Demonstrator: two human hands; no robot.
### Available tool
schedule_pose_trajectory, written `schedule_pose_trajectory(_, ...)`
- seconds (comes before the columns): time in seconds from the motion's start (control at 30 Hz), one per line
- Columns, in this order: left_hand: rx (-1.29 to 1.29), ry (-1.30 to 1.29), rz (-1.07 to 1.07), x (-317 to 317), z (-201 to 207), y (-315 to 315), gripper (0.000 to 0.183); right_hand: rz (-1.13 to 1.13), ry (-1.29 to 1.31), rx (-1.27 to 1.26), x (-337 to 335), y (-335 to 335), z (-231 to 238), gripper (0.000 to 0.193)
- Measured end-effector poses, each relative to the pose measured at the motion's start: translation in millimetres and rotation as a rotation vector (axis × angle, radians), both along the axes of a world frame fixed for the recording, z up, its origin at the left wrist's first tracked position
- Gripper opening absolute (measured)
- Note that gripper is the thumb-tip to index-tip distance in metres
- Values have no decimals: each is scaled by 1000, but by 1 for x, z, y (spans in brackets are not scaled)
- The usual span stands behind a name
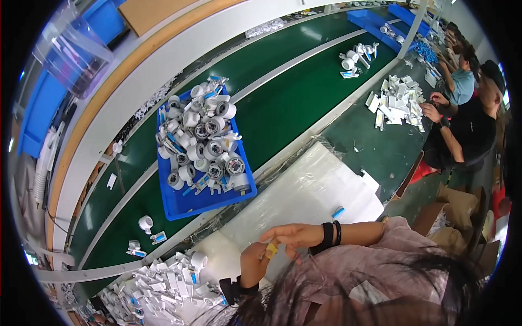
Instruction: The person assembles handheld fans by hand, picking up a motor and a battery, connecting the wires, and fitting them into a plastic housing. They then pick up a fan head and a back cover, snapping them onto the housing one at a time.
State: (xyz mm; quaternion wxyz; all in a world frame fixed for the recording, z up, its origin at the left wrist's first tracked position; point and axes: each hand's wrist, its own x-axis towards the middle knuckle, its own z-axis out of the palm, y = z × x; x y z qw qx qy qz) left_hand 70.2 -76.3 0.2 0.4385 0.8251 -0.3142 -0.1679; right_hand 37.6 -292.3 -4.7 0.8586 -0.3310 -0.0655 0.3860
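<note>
My left hand (253, 265) is above the white sheet-covered worktop (304, 187), its fingers curled together. A small yellow band or piece (272, 250) shows at its fingertips; whether it is worn or held I cannot tell, and anything else in the grip is hidden. Meeting it from the right is my right hand (298, 237), its fingers spread and partly stretched over the left fingertips, with nothing visible in them. Left of my left hand lies a heap of white plastic parts (174, 280). A small blue-and-white piece (339, 212) rests on the sheet beyond my right wrist.
On the green conveyor belt (277, 119) stands a blue bin (209, 208) heaped with white round housings (190, 119). Several loose housings (145, 223) lie on the belt. A co-worker (462, 130) sits at the right by another white pile (399, 100). Cardboard boxes (432, 209) stand at the right.
</note>
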Motion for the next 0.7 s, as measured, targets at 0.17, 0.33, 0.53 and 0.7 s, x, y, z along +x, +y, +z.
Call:
schedule_pose_trajectory(0.17,382,-148,-286,-5,14,-14,10,123,-375,-363,-11,-12,-2,61)
schedule_pose_trajectory(0.33,-227,422,397,-14,-6,-36,19,-73,-574,-678,-13,-55,-25,62)
schedule_pose_trajectory(0.53,-263,831,318,-20,-36,-49,27,-482,-733,-1186,38,-188,-58,34)
schedule_pose_trajectory(0.7,-220,966,403,-18,-58,-69,29,-1023,-275,-1150,85,-321,-107,12)
